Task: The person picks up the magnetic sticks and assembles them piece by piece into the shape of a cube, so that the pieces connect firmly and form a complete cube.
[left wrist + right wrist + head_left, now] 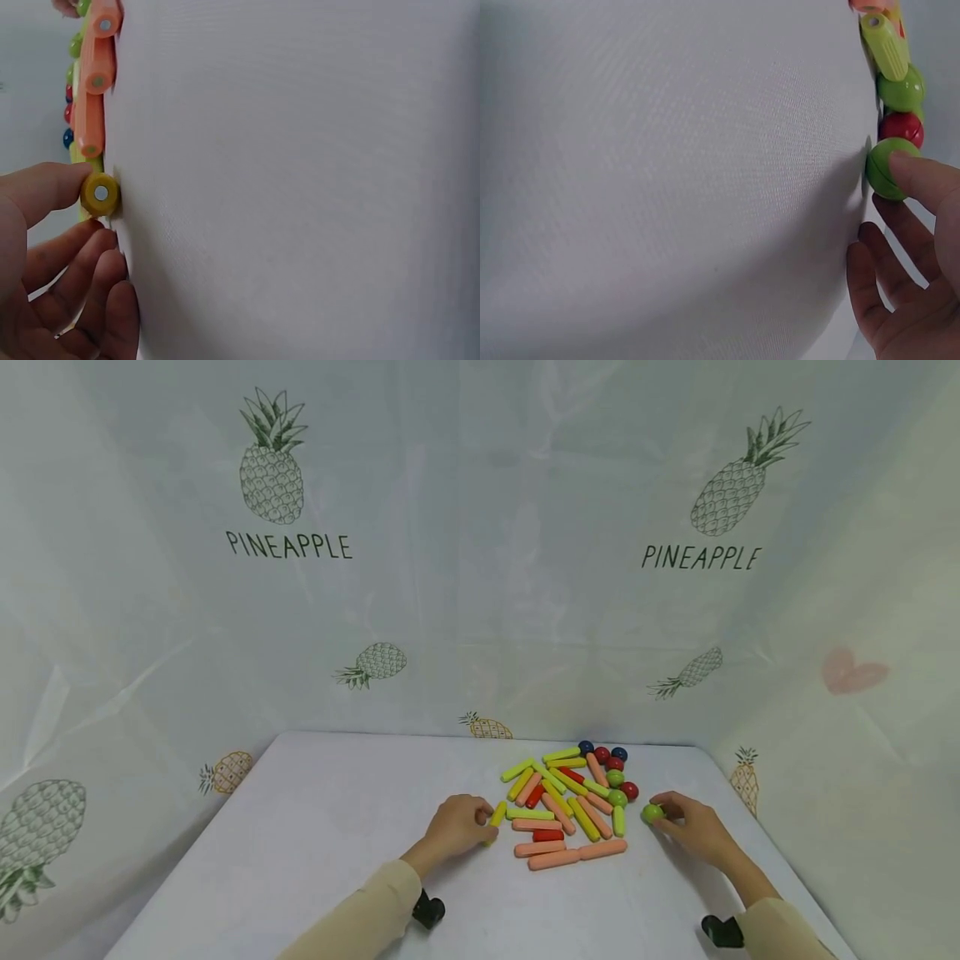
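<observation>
My left hand [456, 827] pinches a yellow rod [498, 813] between thumb and index finger at the left edge of a group of rods. In the left wrist view the yellow rod [100, 193] points its round end, with a silvery disc like a magnet, at the camera. To the right of the group, my right hand [697, 828] holds a green ball [651, 813] with thumb and fingertips. The right wrist view shows the thumb on this green ball [885, 171], close to the white tabletop. A red ball [902, 129] appears just beyond it.
Several yellow, red, lime and orange rods [537, 825] lie close together on the white table [315, 827]. Red, blue and green balls [602, 755] sit along the group's back right side. A pineapple-printed cloth [480, 568] hangs behind the table and along its sides.
</observation>
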The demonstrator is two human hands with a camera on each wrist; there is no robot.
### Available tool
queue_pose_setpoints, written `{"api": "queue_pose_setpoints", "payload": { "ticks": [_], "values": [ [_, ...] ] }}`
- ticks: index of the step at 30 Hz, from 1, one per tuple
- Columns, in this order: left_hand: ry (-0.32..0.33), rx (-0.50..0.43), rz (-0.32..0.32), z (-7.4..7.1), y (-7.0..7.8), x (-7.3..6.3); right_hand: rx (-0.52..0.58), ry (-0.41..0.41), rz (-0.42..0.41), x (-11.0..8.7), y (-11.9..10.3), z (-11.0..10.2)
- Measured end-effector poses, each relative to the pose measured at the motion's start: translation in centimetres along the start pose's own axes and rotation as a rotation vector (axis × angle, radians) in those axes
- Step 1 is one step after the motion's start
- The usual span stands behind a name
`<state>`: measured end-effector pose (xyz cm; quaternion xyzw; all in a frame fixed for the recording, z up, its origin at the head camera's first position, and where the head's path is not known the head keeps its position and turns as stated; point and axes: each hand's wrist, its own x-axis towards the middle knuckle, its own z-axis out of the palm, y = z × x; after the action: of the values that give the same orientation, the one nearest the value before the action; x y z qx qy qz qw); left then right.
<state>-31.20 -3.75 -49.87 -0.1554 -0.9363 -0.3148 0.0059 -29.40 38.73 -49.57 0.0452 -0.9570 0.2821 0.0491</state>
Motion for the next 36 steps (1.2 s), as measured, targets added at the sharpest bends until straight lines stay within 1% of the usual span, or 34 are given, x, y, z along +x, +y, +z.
{"api": "queue_pose_setpoints", "payload": {
  "ticks": [7, 10, 14, 18, 21, 24, 27, 30, 33, 36],
  "values": [
    [-0.002, -0.010, 0.025, -0.3, -0.5, -0.1, 0.003, 0.007, -0.021, -0.1, 0.3, 0.0],
    [-0.004, -0.012, 0.034, -0.4, -1.0, -0.1, -0.002, 0.008, -0.013, -0.2, 0.3, 0.0],
    [-0.006, -0.016, 0.065, -0.6, -1.7, -0.1, -0.011, 0.012, -0.001, -0.3, 0.5, 0.0],
    [-0.028, -0.027, 0.081, -1.3, -2.1, -0.5, -0.018, 0.023, 0.001, -0.6, 0.4, -0.2],
    [-0.041, -0.016, 0.096, -1.9, -2.5, -0.9, -0.027, 0.043, -0.016, -0.9, -0.1, -0.4],
    [-0.034, 0.021, 0.120, -2.4, -2.9, -1.2, -0.025, 0.073, -0.043, -1.1, -1.0, -0.6],
    [-0.039, 0.055, 0.145, -2.8, -3.3, -1.4, -0.015, 0.083, -0.083, -1.4, -2.3, -0.7],
    [-0.074, 0.091, 0.185, -3.0, -3.5, -1.7, 0.009, 0.075, -0.118, -1.7, -4.1, -0.5],
    [-0.120, 0.100, 0.227, -3.2, -3.4, -2.0, 0.036, 0.067, -0.140, -2.0, -5.7, -0.1],
    [-0.154, 0.098, 0.250, -3.3, -3.2, -2.5, 0.065, 0.043, -0.151, -2.2, -7.2, 0.4]
  ]
}}
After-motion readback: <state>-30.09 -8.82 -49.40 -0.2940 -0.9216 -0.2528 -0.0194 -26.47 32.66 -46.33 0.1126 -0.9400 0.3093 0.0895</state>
